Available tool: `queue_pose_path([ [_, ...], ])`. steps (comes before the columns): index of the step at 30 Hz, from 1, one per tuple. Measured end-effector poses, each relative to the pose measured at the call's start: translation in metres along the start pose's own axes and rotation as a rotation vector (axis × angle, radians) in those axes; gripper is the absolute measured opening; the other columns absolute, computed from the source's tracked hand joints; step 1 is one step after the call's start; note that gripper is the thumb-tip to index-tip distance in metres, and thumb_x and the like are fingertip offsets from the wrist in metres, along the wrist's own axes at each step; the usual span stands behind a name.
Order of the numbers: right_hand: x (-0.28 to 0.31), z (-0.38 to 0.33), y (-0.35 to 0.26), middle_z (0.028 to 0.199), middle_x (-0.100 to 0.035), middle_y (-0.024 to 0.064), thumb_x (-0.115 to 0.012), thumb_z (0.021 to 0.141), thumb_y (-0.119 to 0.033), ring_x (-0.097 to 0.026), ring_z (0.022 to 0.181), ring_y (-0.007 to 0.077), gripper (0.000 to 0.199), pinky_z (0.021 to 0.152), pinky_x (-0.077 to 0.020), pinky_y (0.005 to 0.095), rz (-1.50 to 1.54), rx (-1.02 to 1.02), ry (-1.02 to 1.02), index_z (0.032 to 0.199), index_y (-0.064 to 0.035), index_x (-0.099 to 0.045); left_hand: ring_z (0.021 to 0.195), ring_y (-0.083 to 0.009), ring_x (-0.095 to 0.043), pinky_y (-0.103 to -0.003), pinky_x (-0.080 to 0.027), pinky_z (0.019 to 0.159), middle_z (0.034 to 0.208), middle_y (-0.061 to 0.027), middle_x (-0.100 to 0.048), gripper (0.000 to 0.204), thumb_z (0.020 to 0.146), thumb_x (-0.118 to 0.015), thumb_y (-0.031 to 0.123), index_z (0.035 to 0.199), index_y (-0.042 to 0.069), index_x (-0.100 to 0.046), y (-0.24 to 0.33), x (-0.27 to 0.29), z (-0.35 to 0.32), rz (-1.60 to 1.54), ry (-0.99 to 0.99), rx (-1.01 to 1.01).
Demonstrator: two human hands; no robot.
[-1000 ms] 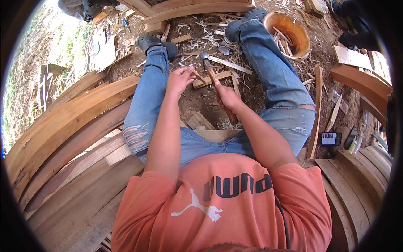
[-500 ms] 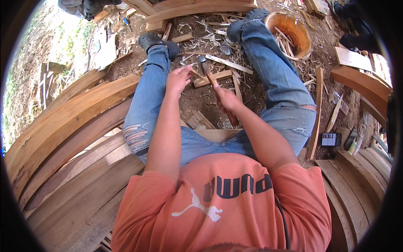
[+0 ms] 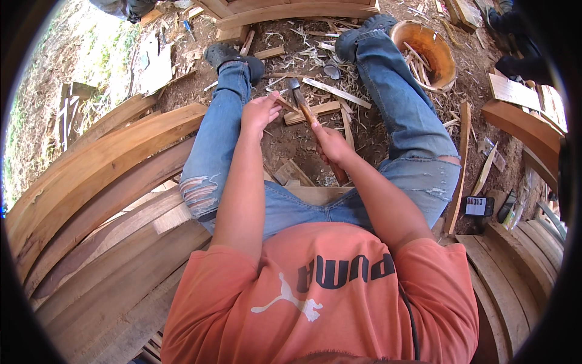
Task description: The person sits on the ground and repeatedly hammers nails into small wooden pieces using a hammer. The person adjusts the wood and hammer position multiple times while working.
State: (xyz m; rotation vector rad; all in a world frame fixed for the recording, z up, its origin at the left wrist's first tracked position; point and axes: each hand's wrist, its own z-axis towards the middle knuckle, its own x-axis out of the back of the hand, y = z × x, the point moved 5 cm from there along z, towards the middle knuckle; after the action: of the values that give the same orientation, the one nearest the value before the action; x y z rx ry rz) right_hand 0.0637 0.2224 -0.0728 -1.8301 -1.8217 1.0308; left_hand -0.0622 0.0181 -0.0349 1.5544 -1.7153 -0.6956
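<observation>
In the head view, a bucket (image 3: 441, 56) beside the right leg (image 3: 391, 91) holds wood strips (image 3: 418, 65). Shavings (image 3: 306, 56) litter the ground (image 3: 282, 141); a phone (image 3: 479, 206) lies at right near planks (image 3: 494, 264). The right hand (image 3: 331, 145) grips a hammer (image 3: 307, 111) by its handle, head pointing away. The left hand (image 3: 260, 114) pinches a stick (image 3: 287, 105) just left of the hammer, near a block (image 3: 326, 109).

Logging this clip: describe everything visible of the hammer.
The hammer has a dull grey, metal-looking head and a brown handle that looks wooden. The person's right hand grips it partway along, with the butt end showing past the fist. It slants across the space between the legs, head pointing away from the body and leftward. Whether it touches the wood beyond it cannot be told.
</observation>
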Motion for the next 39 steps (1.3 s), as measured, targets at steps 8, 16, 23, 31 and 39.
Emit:
queue_pose_path([
  [8, -0.004, 0.009, 0.011, 0.064, -0.05, 0.0026, -0.046, 0.109, -0.059, -0.049, 0.047, 0.0169, 0.059, 0.044, -0.0415, 0.036, -0.016, 0.004, -0.014, 0.092, -0.0042, -0.059, 0.113, -0.0299, -0.074, -0.038, -0.061, 0.095, 0.124, -0.0186, -0.073, 0.055, 0.099, -0.078, 0.036, 0.128, -0.009, -0.067, 0.004, 0.01, 0.019, 0.001, -0.015, 0.036],
  [16, -0.006, -0.001, -0.011, 0.065, -0.048, 0.0006, -0.044, 0.11, -0.06, -0.047, 0.048, 0.0144, 0.056, 0.044, -0.0409, 0.0339, 0.094, 0.07, -0.054, 0.091, -0.0085, -0.054, 0.123, -0.0328, -0.07, -0.04, -0.059, 0.103, 0.129, -0.0224, -0.07, 0.059, 0.1, -0.076, 0.037, 0.13, -0.012, -0.063, 0.004, 0.007, 0.015, -0.032, -0.025, 0.038],
  [23, -0.004, 0.014, 0.03, 0.064, -0.049, 0.0019, -0.041, 0.111, -0.059, -0.047, 0.048, 0.0148, 0.058, 0.045, -0.0417, 0.0346, -0.174, -0.061, 0.099, 0.084, -0.0094, -0.054, 0.125, -0.0342, -0.068, -0.041, -0.057, 0.107, 0.13, -0.0224, -0.07, 0.063, 0.1, -0.076, 0.038, 0.134, -0.013, -0.059, 0.004, 0.007, 0.013, -0.047, -0.022, 0.055],
  [31, -0.013, -0.001, -0.008, 0.065, -0.049, 0.0012, -0.04, 0.109, -0.064, -0.047, 0.047, 0.0142, 0.059, 0.046, -0.0423, 0.0326, 0.277, 0.121, -0.102, 0.094, -0.0088, -0.053, 0.126, -0.0344, -0.068, -0.043, -0.055, 0.108, 0.134, -0.0232, -0.068, 0.061, 0.102, -0.074, 0.036, 0.135, -0.012, -0.059, 0.007, 0.006, 0.009, -0.061, -0.029, 0.055],
  [39, -0.014, -0.006, -0.01, 0.065, -0.047, 0.0004, -0.041, 0.11, -0.063, -0.046, 0.049, 0.0146, 0.057, 0.048, -0.0427, 0.0334, 0.165, 0.099, -0.09, 0.093, -0.0096, -0.051, 0.122, -0.0334, -0.07, -0.042, -0.057, 0.104, 0.129, -0.0224, -0.07, 0.059, 0.099, -0.077, 0.04, 0.129, -0.01, -0.064, -0.004, 0.016, 0.015, -0.066, -0.01, 0.021],
])
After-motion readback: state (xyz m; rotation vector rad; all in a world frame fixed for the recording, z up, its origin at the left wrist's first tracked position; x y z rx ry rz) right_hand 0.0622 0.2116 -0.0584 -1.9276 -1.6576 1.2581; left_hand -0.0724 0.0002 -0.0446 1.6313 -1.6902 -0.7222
